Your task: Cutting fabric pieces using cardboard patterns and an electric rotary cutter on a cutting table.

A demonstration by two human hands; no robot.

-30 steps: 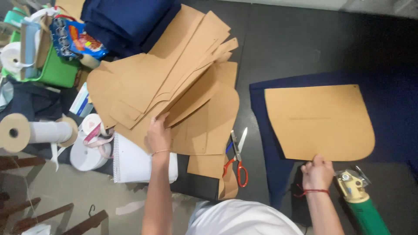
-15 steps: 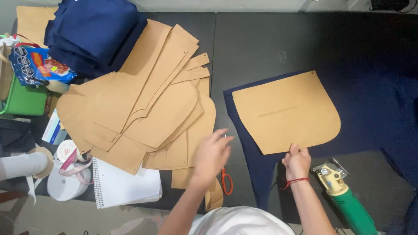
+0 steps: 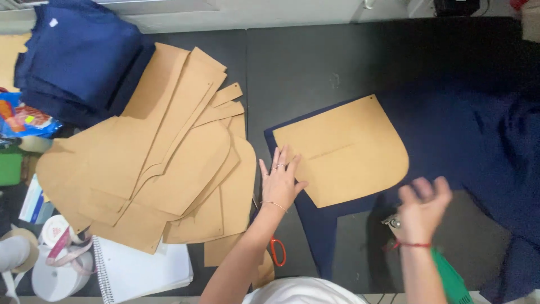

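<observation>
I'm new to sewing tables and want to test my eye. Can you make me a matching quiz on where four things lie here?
Things:
1. left hand
2. scissors
3. spiral notebook
4. folded navy cloth stack

Places:
A. top left corner
B. bottom left, by the tape rolls
C. flat on the edge of the single cardboard pattern
D. under the left forearm

Pairs: 1-C, 2-D, 3-B, 4-A

One camera only, riding on my head and looking almost straight down on the black table (image 3: 315,62). The table's far edge runs along the top of the view and the near edge sits just under my chest at the bottom. It hangs high enough to take in nearly the whole width, from the stacked navy fabric (image 3: 79,62) at the far left corner to the cloth at the right. My left hand (image 3: 279,180) and right hand (image 3: 422,208) come up from the bottom.
</observation>
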